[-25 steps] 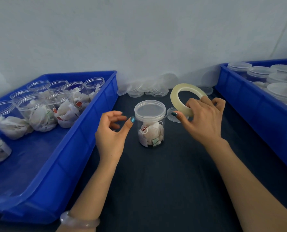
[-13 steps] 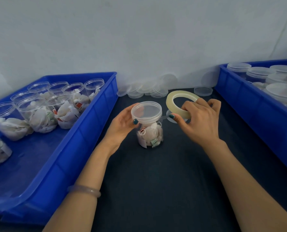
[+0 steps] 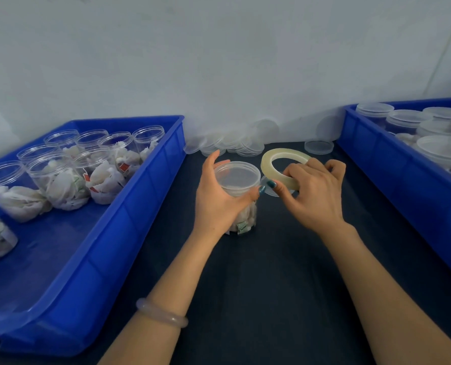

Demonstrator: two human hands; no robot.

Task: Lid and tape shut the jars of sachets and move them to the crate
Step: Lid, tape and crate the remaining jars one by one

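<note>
I take the lidded jar (image 3: pixel 239 196) at the middle of the dark table (image 3: pixel 258 285) as my landmark. My left hand (image 3: pixel 219 198) is wrapped around its near left side, thumb and fingers closed on the wall just under the clear lid (image 3: pixel 237 176), so most of the jar body is hidden; only the lower sachets (image 3: pixel 243 223) show, with a green tag too small to read. Just right of the jar my right hand (image 3: pixel 314 191) is clamped on the tape roll (image 3: pixel 285 167), which tilts up behind the fingers; I cannot make out whether a strip of tape reaches the jar. A loose lid lies partly hidden under that hand. Left of the jar the blue crate (image 3: pixel 145 214) holds open jars (image 3: pixel 61 180) of sachets, red marks unreadable, its near corner cut off. Behind the jar, spare lids (image 3: pixel 235 144) lean at the wall. Far right, a second crate (image 3: pixel 393 167) of lidded jars runs out of frame.
</note>
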